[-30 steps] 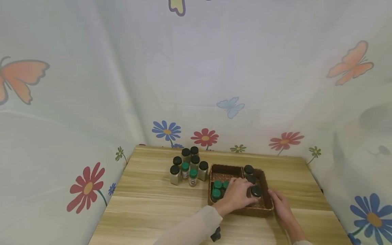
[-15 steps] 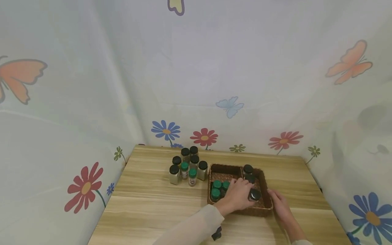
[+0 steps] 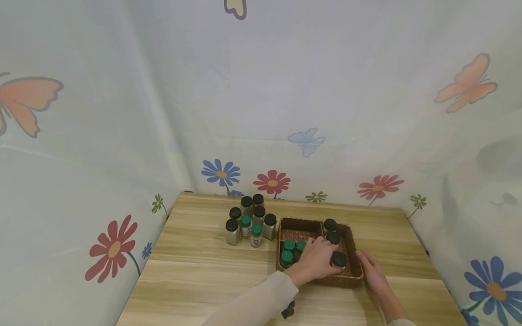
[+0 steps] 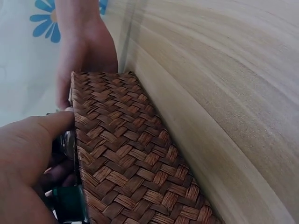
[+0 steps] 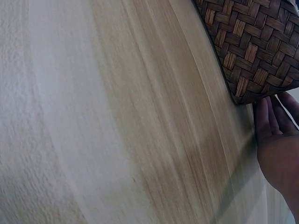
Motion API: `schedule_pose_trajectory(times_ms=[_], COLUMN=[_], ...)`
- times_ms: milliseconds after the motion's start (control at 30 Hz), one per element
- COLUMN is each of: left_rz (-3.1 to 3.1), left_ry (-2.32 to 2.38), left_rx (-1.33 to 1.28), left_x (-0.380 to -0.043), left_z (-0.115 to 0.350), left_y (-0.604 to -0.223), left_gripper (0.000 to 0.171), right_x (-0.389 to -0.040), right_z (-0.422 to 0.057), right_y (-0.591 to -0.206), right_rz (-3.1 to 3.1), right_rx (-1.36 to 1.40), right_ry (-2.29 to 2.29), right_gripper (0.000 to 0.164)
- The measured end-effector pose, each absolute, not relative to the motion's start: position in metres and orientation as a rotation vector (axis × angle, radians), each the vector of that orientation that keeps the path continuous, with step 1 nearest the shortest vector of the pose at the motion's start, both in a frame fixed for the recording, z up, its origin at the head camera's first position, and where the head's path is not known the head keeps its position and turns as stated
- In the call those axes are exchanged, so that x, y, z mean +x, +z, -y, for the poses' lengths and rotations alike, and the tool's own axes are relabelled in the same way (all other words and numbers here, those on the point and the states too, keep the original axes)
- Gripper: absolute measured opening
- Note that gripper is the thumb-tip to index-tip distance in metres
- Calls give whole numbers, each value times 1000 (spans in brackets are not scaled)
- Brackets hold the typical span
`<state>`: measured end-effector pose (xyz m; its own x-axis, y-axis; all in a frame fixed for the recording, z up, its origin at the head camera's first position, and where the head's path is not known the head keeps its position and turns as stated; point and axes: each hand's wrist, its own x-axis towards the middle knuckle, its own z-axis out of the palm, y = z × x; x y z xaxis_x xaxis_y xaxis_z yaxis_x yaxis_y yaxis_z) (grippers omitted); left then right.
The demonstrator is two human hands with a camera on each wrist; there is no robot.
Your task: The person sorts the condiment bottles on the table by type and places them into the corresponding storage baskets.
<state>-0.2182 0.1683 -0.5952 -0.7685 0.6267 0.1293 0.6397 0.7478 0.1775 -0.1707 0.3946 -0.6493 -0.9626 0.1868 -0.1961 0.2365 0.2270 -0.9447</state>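
A brown woven basket (image 3: 346, 281) with inner dividers sits on the wooden table. My left hand (image 3: 316, 260) reaches into it over the front wall, thumb and fingers about a black-capped spice jar (image 3: 339, 259). In the left wrist view its thumb lies along the rim and the curled fingers are partly hidden behind the wall. Further back in the same compartment are two more black-capped jars (image 3: 330, 225). Several green-capped jars (image 3: 288, 246) stand in the left compartment. My right hand (image 3: 374, 274) rests its extended fingers against the basket's right side, also visible in the right wrist view.
Left of the basket stands a cluster of jars with black caps (image 3: 232, 225) and green caps (image 3: 256, 229). The back-left compartment (image 3: 299, 227) shows its woven floor. A patterned curtain (image 3: 261, 113) hangs behind the table (image 3: 195, 280).
My left hand has brought the black-capped spice jar slightly toward the basket's front, and its fingers have drawn back a little from over the cap. The right hand keeps its place.
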Motion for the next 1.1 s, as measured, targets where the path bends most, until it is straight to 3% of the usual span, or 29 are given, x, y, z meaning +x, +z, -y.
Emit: schedule_pose_trajectory(times_ms=[300, 567, 800, 1100], left_rz=[2921, 2897, 2879, 2802], left_ry=[-355, -368, -545, -956], left_rx=[-1046, -1065, -1109, -1058], left_x=[-215, -218, -213, -210], left_z=[-166, -161, -139, -84], left_y=[-590, -571, -549, -544], left_gripper=[68, 49, 62, 60], right_x=[-170, -172, -171, -170], right_z=[-393, -395, -394, -397], right_y=[-648, -658, -655, -653], right_rz=[-2403, -2418, -2380, -2406], right_rx=[421, 403, 375, 407], right_ry=[-1898, -1885, -1906, -1859], right_gripper=[70, 77, 81, 82])
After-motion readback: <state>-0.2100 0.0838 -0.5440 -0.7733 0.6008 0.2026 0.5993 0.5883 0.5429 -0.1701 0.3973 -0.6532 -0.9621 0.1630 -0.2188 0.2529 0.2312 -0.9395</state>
